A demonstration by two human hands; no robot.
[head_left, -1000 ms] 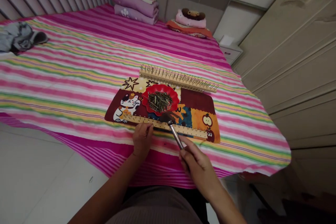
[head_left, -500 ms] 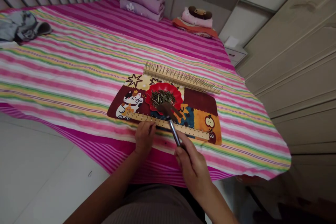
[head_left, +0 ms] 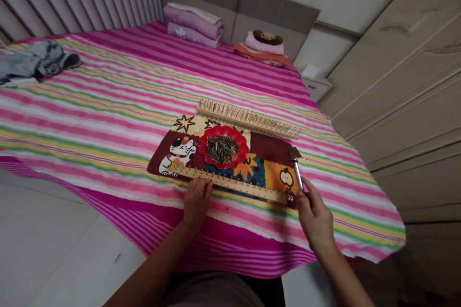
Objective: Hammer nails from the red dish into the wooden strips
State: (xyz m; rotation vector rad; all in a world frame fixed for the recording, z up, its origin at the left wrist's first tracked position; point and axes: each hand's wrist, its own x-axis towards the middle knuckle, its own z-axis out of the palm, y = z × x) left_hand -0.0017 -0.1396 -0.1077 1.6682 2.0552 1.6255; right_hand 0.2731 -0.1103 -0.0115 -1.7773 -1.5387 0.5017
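My right hand (head_left: 316, 216) is closed round the handle of a hammer (head_left: 298, 172), held at the right end of the mat with its dark head pointing away from me. My left hand (head_left: 197, 201) is at the near edge of a pale wooden strip (head_left: 234, 183), its curled fingers gripping the strip left of its middle. Small nails stand in rows along this strip. Behind it, a red scalloped bowl (head_left: 245, 156) holds a heap of loose nails (head_left: 223, 148). All lie on a patterned mat (head_left: 272, 146) with a cat picture.
A second wooden strip (head_left: 248, 121), bristling with upright nails, lies along the mat's far edge. The striped bed cover (head_left: 118, 120) spreads underneath. Folded purple bedding (head_left: 194, 24) and a pink-and-orange pile (head_left: 262, 50) sit at the headboard; grey clothing (head_left: 43, 60) lies far left.
My right hand has carried the hammer from over the bowl and near strip out to the right end of the mat. My left hand stays at the strip. The view has tilted slightly.
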